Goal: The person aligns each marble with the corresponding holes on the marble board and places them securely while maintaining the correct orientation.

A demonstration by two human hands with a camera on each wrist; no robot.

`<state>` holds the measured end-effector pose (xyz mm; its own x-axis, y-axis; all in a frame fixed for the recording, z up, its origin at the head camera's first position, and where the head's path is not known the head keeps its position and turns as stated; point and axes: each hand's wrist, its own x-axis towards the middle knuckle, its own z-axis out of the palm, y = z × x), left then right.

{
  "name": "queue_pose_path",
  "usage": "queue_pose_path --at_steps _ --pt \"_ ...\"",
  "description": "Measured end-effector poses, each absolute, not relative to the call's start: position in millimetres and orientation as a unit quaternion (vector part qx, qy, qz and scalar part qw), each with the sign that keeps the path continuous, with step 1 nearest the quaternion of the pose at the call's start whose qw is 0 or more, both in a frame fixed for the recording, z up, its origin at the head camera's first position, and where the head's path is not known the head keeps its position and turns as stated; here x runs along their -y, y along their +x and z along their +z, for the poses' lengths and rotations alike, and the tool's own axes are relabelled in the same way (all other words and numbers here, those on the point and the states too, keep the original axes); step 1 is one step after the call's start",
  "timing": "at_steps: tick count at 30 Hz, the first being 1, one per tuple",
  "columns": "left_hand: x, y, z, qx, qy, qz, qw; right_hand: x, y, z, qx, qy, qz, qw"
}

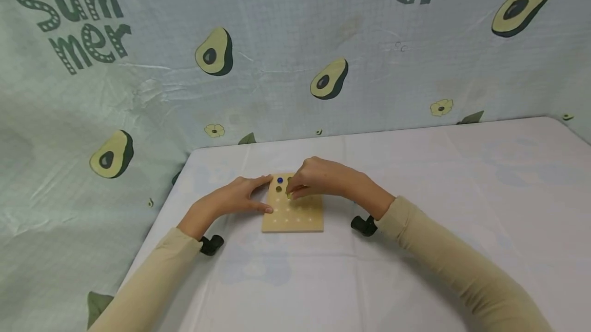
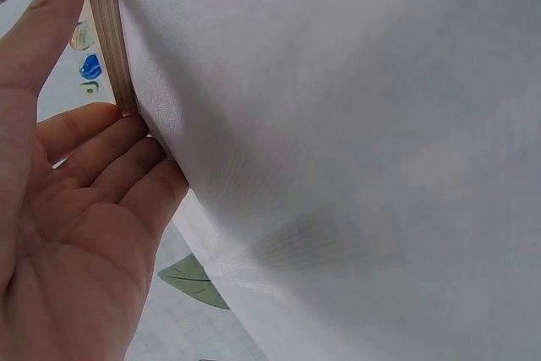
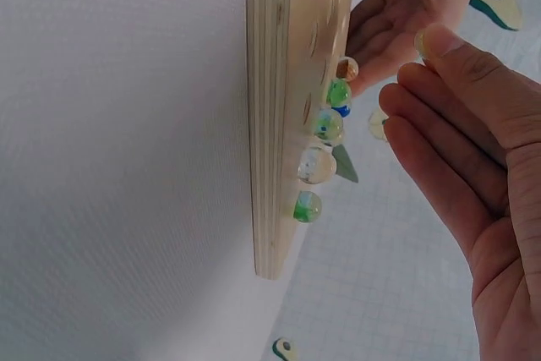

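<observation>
A square wooden board (image 1: pixel 295 223) with rows of shallow round hollows lies on the table. Along its left edge rests my left hand (image 1: pixel 234 196), thumb and fingers spread and touching the wood. My right hand (image 1: pixel 321 176) is over the board's far half, pinching a small yellowish marble (image 3: pixel 420 43) between thumb and fingertips, which mostly hide it. A blue marble (image 1: pixel 280 180) sits in the far left hollow, with a darker marble (image 1: pixel 279 189) just nearer. In the right wrist view, several clear and green marbles (image 3: pixel 317 166) stand up from the board; my right hand covers some in the head view.
A white cloth covers the table (image 1: pixel 415 183). Behind it hangs a pale sheet (image 1: pixel 272 14) printed with avocados and lettering. Black wrist cameras, one on the left wrist (image 1: pixel 212 245) and one on the right (image 1: pixel 363 226), stick out beside the sleeves.
</observation>
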<state>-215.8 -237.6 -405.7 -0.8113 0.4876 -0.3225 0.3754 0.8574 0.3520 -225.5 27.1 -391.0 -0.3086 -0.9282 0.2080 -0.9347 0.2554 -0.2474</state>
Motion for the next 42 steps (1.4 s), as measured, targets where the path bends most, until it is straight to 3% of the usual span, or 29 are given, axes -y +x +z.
queue_pose_path --at_steps 17,42 --pt "239 -215 -406 -0.941 0.238 0.129 0.202 -5 -230 -400 0.804 0.568 0.17 -0.046" --pt "237 -218 -402 -0.939 0.243 0.137 0.203 14 -246 -394 0.814 0.561 0.137 -0.063"
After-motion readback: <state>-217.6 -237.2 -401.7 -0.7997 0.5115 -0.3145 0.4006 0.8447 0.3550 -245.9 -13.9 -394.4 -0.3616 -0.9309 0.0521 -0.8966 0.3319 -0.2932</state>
